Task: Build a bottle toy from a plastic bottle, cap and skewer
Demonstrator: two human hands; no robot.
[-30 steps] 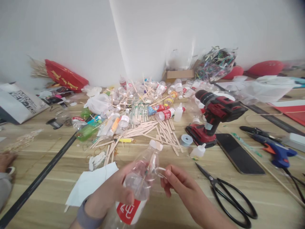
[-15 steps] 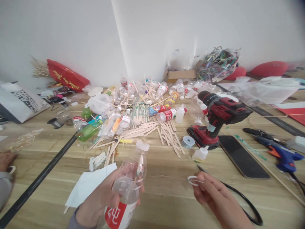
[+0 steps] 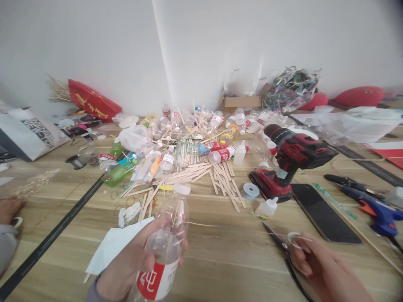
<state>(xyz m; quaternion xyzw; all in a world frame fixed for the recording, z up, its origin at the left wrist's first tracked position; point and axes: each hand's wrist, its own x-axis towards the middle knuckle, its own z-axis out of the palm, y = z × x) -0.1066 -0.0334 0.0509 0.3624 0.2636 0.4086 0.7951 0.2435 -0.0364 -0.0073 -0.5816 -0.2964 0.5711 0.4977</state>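
Note:
My left hand [image 3: 143,251] is wrapped round a clear plastic bottle [image 3: 170,245] with a white cap and a red-and-white label. The bottle tilts slightly, and a thin stick shows inside it. A fine thread [image 3: 214,226] stretches from the bottle's side across to my right hand [image 3: 311,256]. Those fingers are pinched on a thin white ring [image 3: 292,239]. Black-handled scissors [image 3: 283,245] lie on the table beside and partly under that hand. A white paper sheet [image 3: 110,245] lies by my left wrist.
Wooden sticks [image 3: 225,184] and plastic bottles [image 3: 166,161] are heaped ahead. A red drill [image 3: 292,155], a phone [image 3: 324,214], a small dropper bottle [image 3: 267,206], a spool [image 3: 250,191] and a blue glue gun [image 3: 374,209] stand or lie right. Another person's hand [image 3: 9,209] rests far left.
My right hand has moved right and slightly down with the white ring, away from the bottle. The thread now shows stretched between them, and more of the scissors is uncovered.

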